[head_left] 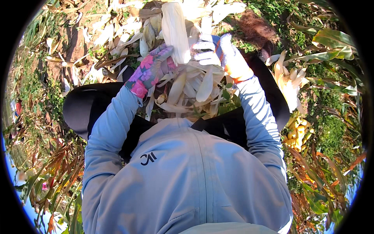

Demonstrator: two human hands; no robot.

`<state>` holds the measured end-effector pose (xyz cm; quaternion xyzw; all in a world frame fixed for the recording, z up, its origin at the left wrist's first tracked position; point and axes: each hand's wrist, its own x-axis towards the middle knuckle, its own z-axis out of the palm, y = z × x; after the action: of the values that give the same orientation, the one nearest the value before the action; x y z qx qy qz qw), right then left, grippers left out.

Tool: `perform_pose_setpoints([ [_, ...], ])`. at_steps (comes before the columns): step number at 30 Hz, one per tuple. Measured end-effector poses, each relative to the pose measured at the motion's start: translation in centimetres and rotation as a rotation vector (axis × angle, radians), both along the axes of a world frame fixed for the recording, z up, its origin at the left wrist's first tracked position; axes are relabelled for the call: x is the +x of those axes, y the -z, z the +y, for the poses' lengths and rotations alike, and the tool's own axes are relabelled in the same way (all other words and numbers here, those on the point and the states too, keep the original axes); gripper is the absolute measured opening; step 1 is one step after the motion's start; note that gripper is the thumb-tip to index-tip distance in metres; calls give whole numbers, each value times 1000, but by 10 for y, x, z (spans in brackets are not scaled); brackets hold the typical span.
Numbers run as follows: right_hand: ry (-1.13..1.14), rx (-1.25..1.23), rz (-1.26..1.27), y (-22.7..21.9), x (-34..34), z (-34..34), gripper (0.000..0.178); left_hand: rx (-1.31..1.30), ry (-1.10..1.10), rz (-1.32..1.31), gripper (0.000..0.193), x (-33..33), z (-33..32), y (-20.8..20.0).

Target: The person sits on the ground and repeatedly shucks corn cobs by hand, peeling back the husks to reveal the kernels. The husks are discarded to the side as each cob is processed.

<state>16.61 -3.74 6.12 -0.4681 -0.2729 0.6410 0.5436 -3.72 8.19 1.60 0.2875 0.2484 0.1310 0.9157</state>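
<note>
A pale ear of corn in its husk (175,33) stands upright at the top centre, its lower end between my two hands. My left hand (152,69), in a floral pink and grey glove, is closed on the ear's left side near the bottom. Its fingertips are partly hidden. On the other side, my right hand (224,54), in a white, blue and orange glove, has its fingers curled inward beside the ear. What those fingers grip is hidden. Below both hands lies a heap of loose corn husks (191,87) between my legs.
More dry husks (117,29) cover the ground ahead. Reddish-brown corn silk (257,29) lies beyond my right hand. A pile of bare yellow corn ears (298,132) sits by my right knee. Corn leaves (335,46) reach in from the right.
</note>
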Motion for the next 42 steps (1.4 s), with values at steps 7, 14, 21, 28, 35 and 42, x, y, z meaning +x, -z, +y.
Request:
perform_pose_setpoints([
  [7,327,121,536,0,16,8,89,-51,66,-144,38,8,-13,-12],
  [14,105,299,1158,21,3,12,82,-151,110,-131,44,30,-43,-42],
  [21,335,201,775,5,-6,15,75,-165,126,-245,29,22,-39,-36],
  [28,342,15,-1179,-25,53,-17,25,-111,151,-238,44,3,-11,-41],
  [35,-165,214,-1001,-55,22,-10,34,-134,116,-266,51,1,-19,-54],
  [42,-208,357,-1357,-31,-15,11,25,-233,207,-319,60,4,-17,-37],
])
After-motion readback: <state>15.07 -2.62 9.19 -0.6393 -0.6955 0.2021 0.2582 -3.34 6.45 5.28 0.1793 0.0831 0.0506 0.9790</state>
